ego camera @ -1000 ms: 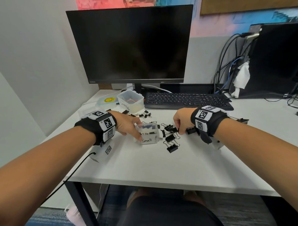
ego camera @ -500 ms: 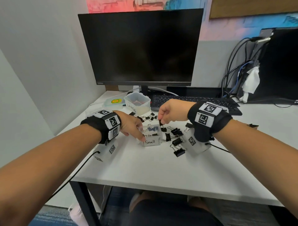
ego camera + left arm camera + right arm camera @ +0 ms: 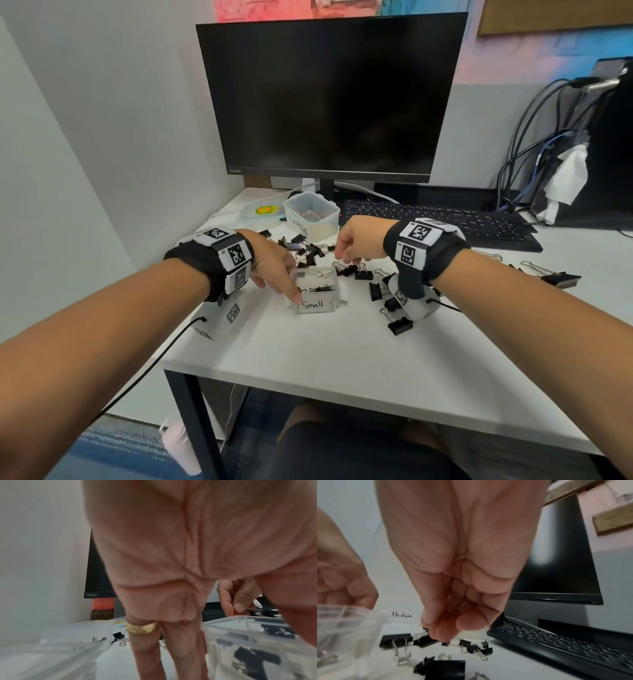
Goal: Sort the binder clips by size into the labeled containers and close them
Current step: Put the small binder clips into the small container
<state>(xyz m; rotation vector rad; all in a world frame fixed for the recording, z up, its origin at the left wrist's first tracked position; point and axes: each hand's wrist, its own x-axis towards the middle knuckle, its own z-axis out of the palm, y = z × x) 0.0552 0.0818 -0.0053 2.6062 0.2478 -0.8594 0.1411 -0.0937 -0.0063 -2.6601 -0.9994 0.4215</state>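
A clear box labelled Small (image 3: 317, 305) stands mid-table with small black clips inside. My left hand (image 3: 277, 284) holds its left front corner, thumb on the front and fingers down its left side (image 3: 171, 649). Just behind that box my right hand (image 3: 340, 253) is low over the table with its fingertips (image 3: 440, 635) bunched. They pinch at a small black binder clip (image 3: 444, 644) lying among others. The box labelled Medium (image 3: 401, 615) sits to the left, hidden by my left wrist in the head view. An open box labelled LARGE (image 3: 301, 221) stands further back.
Loose black clips of mixed sizes lie behind and right of the Small box (image 3: 399, 323), and large ones lie at far right (image 3: 551, 274). A lid (image 3: 262, 210) lies beside the LARGE box. A keyboard (image 3: 438, 222) and a monitor (image 3: 329, 96) stand behind, with the wall on the left.
My right hand lifted a small clip from the right cluster and carried it over the Small box. It has since moved back behind the box to another clip. My left hand stayed put.
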